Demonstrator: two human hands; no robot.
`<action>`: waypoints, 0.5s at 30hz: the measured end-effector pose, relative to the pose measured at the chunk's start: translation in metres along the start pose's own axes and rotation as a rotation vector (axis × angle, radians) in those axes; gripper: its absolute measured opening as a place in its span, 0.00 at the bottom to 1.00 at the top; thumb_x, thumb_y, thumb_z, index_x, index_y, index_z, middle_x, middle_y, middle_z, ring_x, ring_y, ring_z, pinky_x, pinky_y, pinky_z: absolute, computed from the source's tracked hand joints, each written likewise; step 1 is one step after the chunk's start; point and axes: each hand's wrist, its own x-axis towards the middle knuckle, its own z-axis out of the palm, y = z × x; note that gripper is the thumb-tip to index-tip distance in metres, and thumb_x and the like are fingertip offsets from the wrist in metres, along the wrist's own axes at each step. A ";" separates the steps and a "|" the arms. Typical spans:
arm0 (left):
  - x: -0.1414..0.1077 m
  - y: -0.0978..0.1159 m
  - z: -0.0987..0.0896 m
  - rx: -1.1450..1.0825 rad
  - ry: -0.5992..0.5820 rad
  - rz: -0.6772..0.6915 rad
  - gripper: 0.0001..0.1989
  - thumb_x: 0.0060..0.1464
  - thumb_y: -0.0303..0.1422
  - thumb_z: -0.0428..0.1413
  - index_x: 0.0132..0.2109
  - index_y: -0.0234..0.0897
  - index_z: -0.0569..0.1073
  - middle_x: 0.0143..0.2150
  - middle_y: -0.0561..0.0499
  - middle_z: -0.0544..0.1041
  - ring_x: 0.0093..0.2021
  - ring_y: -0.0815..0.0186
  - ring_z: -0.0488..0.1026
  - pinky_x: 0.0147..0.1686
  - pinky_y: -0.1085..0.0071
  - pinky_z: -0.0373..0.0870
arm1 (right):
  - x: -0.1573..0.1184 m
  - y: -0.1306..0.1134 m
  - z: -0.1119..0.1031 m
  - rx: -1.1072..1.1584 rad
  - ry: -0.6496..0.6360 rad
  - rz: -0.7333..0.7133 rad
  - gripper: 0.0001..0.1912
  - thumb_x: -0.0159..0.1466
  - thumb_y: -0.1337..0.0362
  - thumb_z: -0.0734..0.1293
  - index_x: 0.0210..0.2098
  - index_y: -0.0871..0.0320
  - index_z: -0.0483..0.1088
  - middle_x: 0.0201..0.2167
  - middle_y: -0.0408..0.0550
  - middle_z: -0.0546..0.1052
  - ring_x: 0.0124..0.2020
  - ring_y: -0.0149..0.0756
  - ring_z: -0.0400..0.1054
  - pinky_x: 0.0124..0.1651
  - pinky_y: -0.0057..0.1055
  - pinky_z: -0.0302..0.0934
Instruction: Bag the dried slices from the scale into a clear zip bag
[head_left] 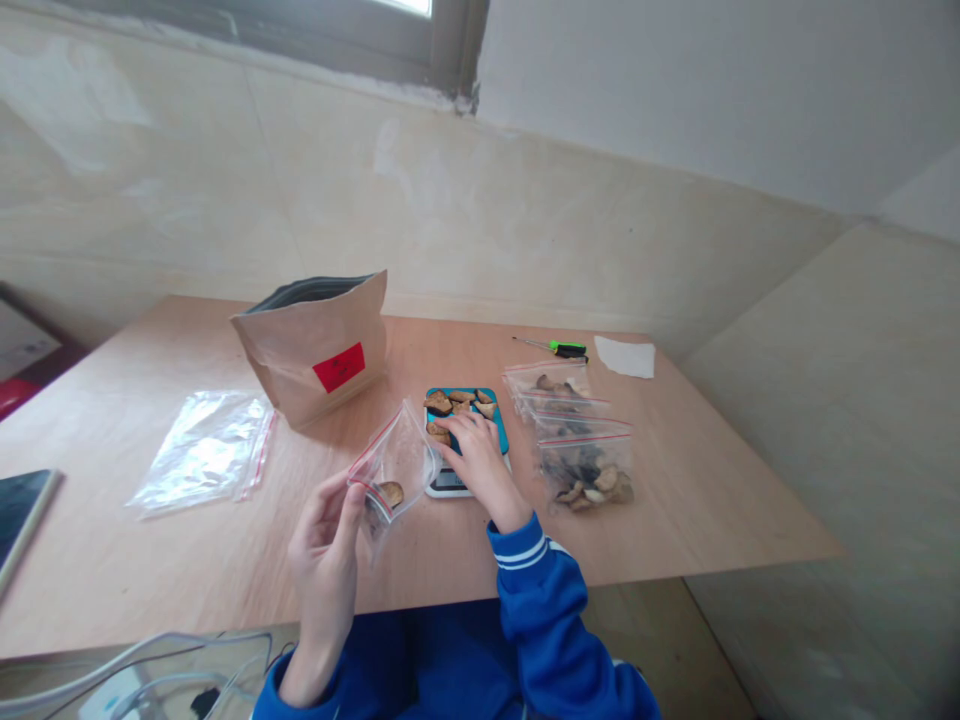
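A clear zip bag [409, 450] with a brown dried slice [391, 493] inside is pinched at its edge by my left hand [328, 540]. Just right of the bag, my right hand [480, 462] reaches over a small blue-topped scale [502, 436], its fingers closed around or against a brown slice [437, 432] at the scale's left side; the exact grip is hard to make out. Several more dried slices [461, 398] lie along the scale's far part. The scale's display is partly hidden by my right hand.
A brown paper bag [307, 360] with a red label stands behind on the left. Flat empty zip bags [206, 450] and a tablet [26, 515] lie left. Filled zip bags [589, 465], a green-black screwdriver [566, 348] and white paper [626, 357] are right.
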 end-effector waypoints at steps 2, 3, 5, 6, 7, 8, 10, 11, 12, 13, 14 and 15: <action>0.000 -0.001 -0.001 0.003 0.007 -0.007 0.17 0.55 0.45 0.61 0.46 0.38 0.78 0.48 0.46 0.82 0.45 0.62 0.80 0.45 0.68 0.77 | -0.001 -0.001 -0.003 -0.011 -0.018 0.005 0.15 0.64 0.69 0.70 0.50 0.56 0.74 0.50 0.53 0.78 0.58 0.49 0.66 0.57 0.48 0.58; 0.000 -0.002 -0.002 -0.001 0.009 -0.013 0.17 0.56 0.45 0.61 0.46 0.38 0.77 0.48 0.47 0.82 0.44 0.62 0.80 0.45 0.69 0.77 | -0.002 -0.002 -0.005 -0.012 -0.023 0.012 0.15 0.64 0.69 0.70 0.50 0.56 0.74 0.50 0.53 0.78 0.58 0.49 0.66 0.56 0.47 0.57; 0.001 -0.004 -0.003 -0.014 0.011 -0.023 0.17 0.55 0.45 0.61 0.46 0.38 0.77 0.48 0.47 0.82 0.44 0.63 0.80 0.45 0.70 0.77 | -0.003 -0.003 -0.007 -0.008 -0.021 0.035 0.14 0.64 0.68 0.69 0.49 0.56 0.74 0.49 0.53 0.78 0.57 0.48 0.67 0.55 0.46 0.57; 0.001 -0.004 -0.003 -0.021 0.011 -0.028 0.17 0.55 0.45 0.61 0.46 0.38 0.77 0.48 0.47 0.82 0.43 0.64 0.80 0.44 0.70 0.77 | -0.003 -0.003 -0.007 -0.005 -0.015 0.048 0.13 0.65 0.67 0.69 0.49 0.56 0.74 0.49 0.53 0.78 0.56 0.48 0.67 0.55 0.45 0.57; 0.001 -0.004 -0.003 -0.029 0.011 -0.032 0.17 0.55 0.45 0.61 0.46 0.38 0.77 0.48 0.47 0.82 0.43 0.64 0.80 0.44 0.70 0.77 | -0.004 -0.004 -0.008 -0.005 -0.007 0.058 0.12 0.65 0.66 0.69 0.48 0.56 0.74 0.49 0.53 0.78 0.56 0.47 0.67 0.55 0.45 0.57; 0.001 -0.005 -0.003 -0.037 0.009 -0.035 0.17 0.55 0.46 0.62 0.45 0.38 0.77 0.48 0.47 0.82 0.43 0.64 0.80 0.44 0.71 0.77 | -0.004 -0.004 -0.008 -0.009 0.001 0.064 0.12 0.65 0.66 0.68 0.49 0.57 0.74 0.49 0.53 0.78 0.55 0.47 0.67 0.55 0.45 0.56; 0.001 -0.005 -0.003 -0.050 0.008 -0.039 0.17 0.54 0.46 0.62 0.45 0.38 0.78 0.47 0.47 0.82 0.43 0.65 0.80 0.45 0.72 0.77 | -0.005 -0.004 -0.007 -0.036 0.007 0.060 0.14 0.66 0.65 0.68 0.51 0.58 0.73 0.50 0.55 0.77 0.56 0.48 0.67 0.55 0.46 0.56; 0.001 -0.005 -0.003 -0.051 0.009 -0.042 0.17 0.54 0.45 0.62 0.45 0.38 0.78 0.47 0.47 0.82 0.43 0.65 0.80 0.44 0.72 0.76 | -0.006 -0.004 -0.007 -0.059 0.007 0.053 0.15 0.66 0.65 0.67 0.52 0.58 0.72 0.50 0.55 0.77 0.55 0.48 0.67 0.56 0.46 0.56; 0.001 -0.004 -0.003 -0.049 0.011 -0.043 0.17 0.54 0.45 0.62 0.45 0.38 0.78 0.46 0.47 0.82 0.43 0.66 0.80 0.44 0.72 0.76 | -0.006 -0.004 -0.006 -0.083 0.004 0.047 0.16 0.66 0.65 0.67 0.53 0.58 0.72 0.50 0.56 0.77 0.55 0.49 0.67 0.55 0.46 0.56; 0.001 -0.004 -0.003 -0.046 0.014 -0.046 0.18 0.54 0.45 0.62 0.45 0.38 0.78 0.46 0.47 0.82 0.42 0.66 0.80 0.43 0.73 0.76 | -0.006 -0.004 -0.004 -0.104 0.004 0.043 0.16 0.65 0.65 0.67 0.52 0.57 0.72 0.50 0.56 0.77 0.55 0.49 0.67 0.55 0.46 0.56; 0.001 -0.004 -0.003 -0.042 0.017 -0.048 0.18 0.54 0.46 0.62 0.45 0.38 0.78 0.46 0.47 0.82 0.42 0.66 0.80 0.43 0.73 0.77 | -0.007 -0.003 -0.003 -0.120 0.006 0.044 0.15 0.65 0.64 0.67 0.52 0.57 0.72 0.50 0.56 0.76 0.54 0.49 0.67 0.55 0.45 0.57; 0.001 -0.004 -0.003 -0.039 0.017 -0.049 0.18 0.54 0.46 0.62 0.45 0.38 0.78 0.45 0.47 0.82 0.41 0.65 0.80 0.42 0.72 0.77 | -0.007 -0.003 -0.002 -0.131 0.010 0.048 0.14 0.65 0.64 0.67 0.51 0.57 0.72 0.49 0.56 0.76 0.54 0.49 0.67 0.55 0.45 0.57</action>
